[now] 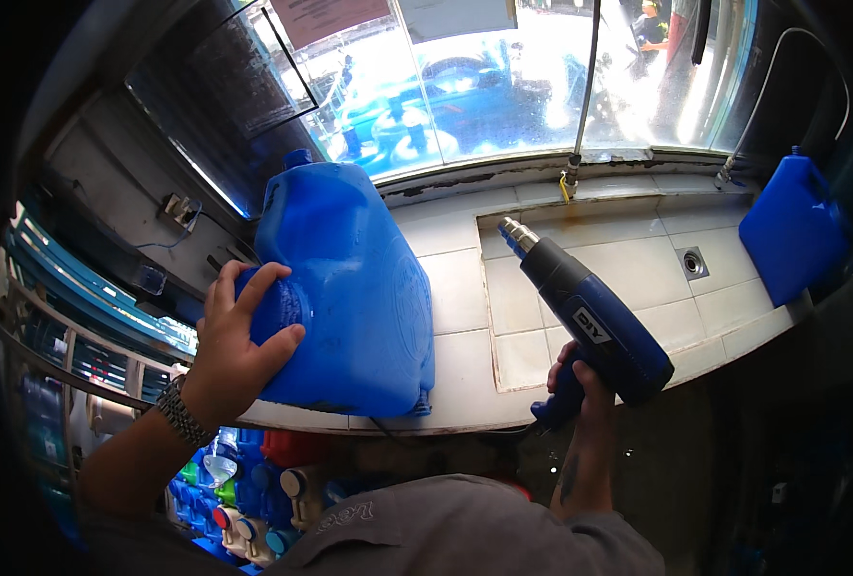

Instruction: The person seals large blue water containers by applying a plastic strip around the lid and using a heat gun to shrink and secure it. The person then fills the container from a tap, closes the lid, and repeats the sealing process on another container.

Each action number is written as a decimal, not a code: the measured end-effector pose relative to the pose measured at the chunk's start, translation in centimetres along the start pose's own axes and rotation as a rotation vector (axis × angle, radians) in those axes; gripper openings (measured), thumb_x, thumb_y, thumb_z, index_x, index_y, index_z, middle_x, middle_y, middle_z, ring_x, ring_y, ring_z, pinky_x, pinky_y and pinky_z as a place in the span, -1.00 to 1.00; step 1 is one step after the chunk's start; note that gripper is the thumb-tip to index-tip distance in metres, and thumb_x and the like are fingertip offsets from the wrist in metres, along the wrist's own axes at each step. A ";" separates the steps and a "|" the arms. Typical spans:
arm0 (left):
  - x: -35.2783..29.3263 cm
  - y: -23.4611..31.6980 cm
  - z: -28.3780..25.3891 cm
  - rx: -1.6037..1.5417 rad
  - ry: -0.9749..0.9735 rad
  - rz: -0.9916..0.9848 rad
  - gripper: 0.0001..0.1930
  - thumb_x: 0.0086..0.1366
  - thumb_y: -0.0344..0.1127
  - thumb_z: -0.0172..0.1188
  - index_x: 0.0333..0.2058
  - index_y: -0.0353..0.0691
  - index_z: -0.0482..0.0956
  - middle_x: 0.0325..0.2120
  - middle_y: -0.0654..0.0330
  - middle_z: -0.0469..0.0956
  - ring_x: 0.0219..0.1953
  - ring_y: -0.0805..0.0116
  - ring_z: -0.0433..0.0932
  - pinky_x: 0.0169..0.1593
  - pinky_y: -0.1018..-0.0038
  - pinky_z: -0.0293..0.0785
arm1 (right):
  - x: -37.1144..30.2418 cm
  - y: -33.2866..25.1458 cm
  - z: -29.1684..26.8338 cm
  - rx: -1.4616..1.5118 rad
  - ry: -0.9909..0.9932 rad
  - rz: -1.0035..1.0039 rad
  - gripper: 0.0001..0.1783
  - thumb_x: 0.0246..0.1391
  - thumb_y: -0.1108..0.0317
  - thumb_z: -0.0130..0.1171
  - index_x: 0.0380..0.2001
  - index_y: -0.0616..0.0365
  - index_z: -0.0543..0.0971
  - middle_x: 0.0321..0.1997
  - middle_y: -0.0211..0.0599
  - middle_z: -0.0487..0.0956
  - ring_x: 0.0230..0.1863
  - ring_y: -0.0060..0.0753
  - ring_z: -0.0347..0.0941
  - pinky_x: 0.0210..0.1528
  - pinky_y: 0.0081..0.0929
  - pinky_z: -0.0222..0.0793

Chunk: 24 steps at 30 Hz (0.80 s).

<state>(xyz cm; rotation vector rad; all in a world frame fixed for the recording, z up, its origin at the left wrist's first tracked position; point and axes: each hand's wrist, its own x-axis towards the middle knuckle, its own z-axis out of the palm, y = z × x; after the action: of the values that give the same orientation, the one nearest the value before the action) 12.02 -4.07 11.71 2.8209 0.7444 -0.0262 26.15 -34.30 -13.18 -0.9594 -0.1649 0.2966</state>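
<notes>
A large blue plastic water jug (364,274) rests on the white tiled counter, left of the middle. My left hand (235,326) is closed round the wide blue cap (283,309) on the jug's near left side, thumb on one edge and fingers over the other. In my right hand (588,382) is a dark blue and black heat gun (604,331), gripped by its handle. The gun's metal nozzle (517,235) points up and left, apart from the jug. A smaller spout cap (297,157) sits at the jug's far end.
A recessed tiled basin (628,259) with a square drain (693,262) lies to the right. Another blue jug (793,230) stands at its right end. A tap (570,180) with a hose rises by the window. Several containers (254,490) crowd below the counter at lower left.
</notes>
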 end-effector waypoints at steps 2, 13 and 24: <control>-0.1 0.0 0.1 -0.030 -0.042 -0.002 -0.26 0.11 0.26 0.04 0.23 0.11 0.19 0.23 -0.24 -0.03 0.26 -0.33 0.03 0.22 -0.19 0.06 | -0.7 -0.1 1.4 0.008 -0.015 -0.040 -0.60 -0.03 0.20 0.23 -0.23 0.27 0.43 -0.40 -0.27 0.44 -0.56 -0.35 0.47 -0.53 -0.47 0.40; 2.4 -11.4 -1.5 -0.927 -0.131 0.341 0.15 -0.02 0.57 -0.02 0.33 -0.18 -0.06 0.27 -0.21 0.09 0.29 -0.13 0.15 0.28 -0.02 0.08 | -11.9 -6.8 7.8 -0.158 -0.240 -0.168 -0.47 -0.04 0.14 0.28 -0.18 0.35 0.37 -0.28 -0.14 0.33 -0.54 -0.27 0.47 -0.63 -0.51 0.37; 2.8 -13.2 8.7 -1.520 0.236 0.744 -0.22 0.26 0.14 0.06 0.31 -0.14 0.01 0.27 -0.06 0.13 0.33 0.08 0.08 0.34 0.20 0.04 | -22.1 -9.7 17.3 -0.415 0.060 -0.259 -0.46 -0.09 0.03 0.22 -0.25 0.29 0.36 -0.29 -0.17 0.31 -0.69 -0.36 0.39 -0.74 -0.60 0.23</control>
<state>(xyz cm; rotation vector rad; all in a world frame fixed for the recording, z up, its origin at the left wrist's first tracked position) 8.34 6.52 0.28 1.4294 -0.2935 0.6719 2.24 -33.10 4.47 -1.3411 -0.3002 -0.0096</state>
